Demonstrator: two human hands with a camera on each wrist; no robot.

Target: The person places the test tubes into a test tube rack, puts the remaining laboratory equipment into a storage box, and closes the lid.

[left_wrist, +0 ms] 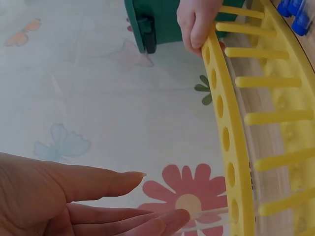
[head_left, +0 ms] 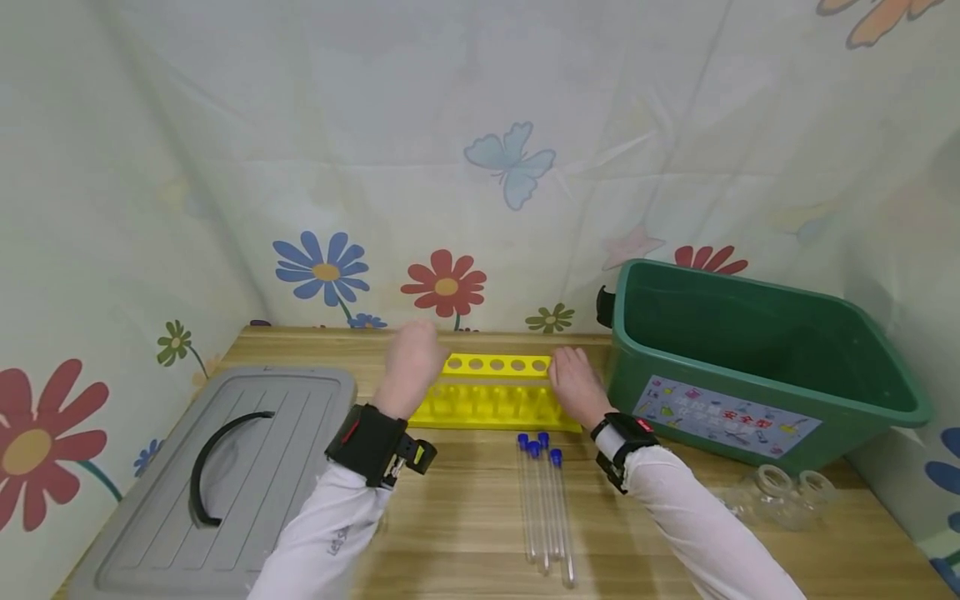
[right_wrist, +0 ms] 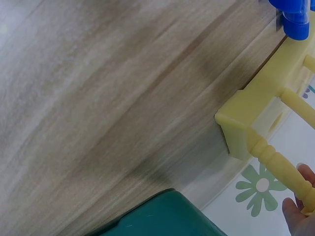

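Observation:
A yellow test tube rack point(head_left: 491, 408) stands on the table with its row of round holes facing up. My right hand point(head_left: 579, 385) grips the right end of its top bar, thumb and fingers point(right_wrist: 294, 216) around the end post's top. Beside the rack's left end is my left hand point(head_left: 411, 367). Its thumb and fingers look extended and apart from the rack in the left wrist view point(left_wrist: 98, 196). Pale see-through streaks show by those fingertips; I cannot tell what they are. Several clear test tubes point(head_left: 546, 508) with blue caps lie in front of the rack.
To the right stands a green bin point(head_left: 765, 367) with a printed label. Clear glass bottles point(head_left: 780, 498) are in front of it, partly behind my right sleeve. A grey lid point(head_left: 225, 467) with a black handle lies at left. A flowered cloth point(head_left: 375, 167) hangs behind.

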